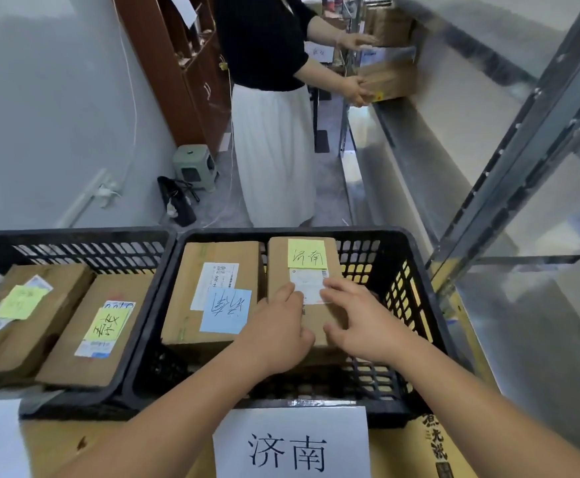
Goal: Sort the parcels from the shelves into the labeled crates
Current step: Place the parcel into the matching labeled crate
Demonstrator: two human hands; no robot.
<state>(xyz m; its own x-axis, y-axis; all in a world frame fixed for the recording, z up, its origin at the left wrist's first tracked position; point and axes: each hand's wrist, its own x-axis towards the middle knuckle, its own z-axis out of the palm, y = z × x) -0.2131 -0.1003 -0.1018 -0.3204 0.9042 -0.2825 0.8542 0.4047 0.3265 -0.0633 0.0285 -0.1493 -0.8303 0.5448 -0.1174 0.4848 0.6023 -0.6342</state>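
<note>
1. The right crate (416, 270) is black, with a white sign (292, 443) reading 济南 fixed at its near side.
2. Inside this crate two brown parcels lie side by side. The left parcel (185, 305) has a white label and a blue note (225, 311). The right parcel (319, 305) has a yellow note (307, 254) reading 济南 at its far end.
3. The left hand (278, 336) holds the right parcel at its near left edge, thumb on top and fingers curled round the near end.
4. The right hand (354, 326) rests on top of the same parcel, toward its right side. The fingers are spread and almost straight, with the tips touching the white label (307, 284); it does not grip the box.
5. Left of this crate, touching it, stands a second black crate (74, 243) with two more parcels, each with a yellow-green note.
6. Beyond the right crate, another person (271, 98) in a black top and white skirt stands at the metal shelf (488, 139) and holds a box (390, 82) there with both hands.
7. On the floor beyond the crates, near the wall, there are a small green stool (195, 165) and a black bag (178, 201).
</note>
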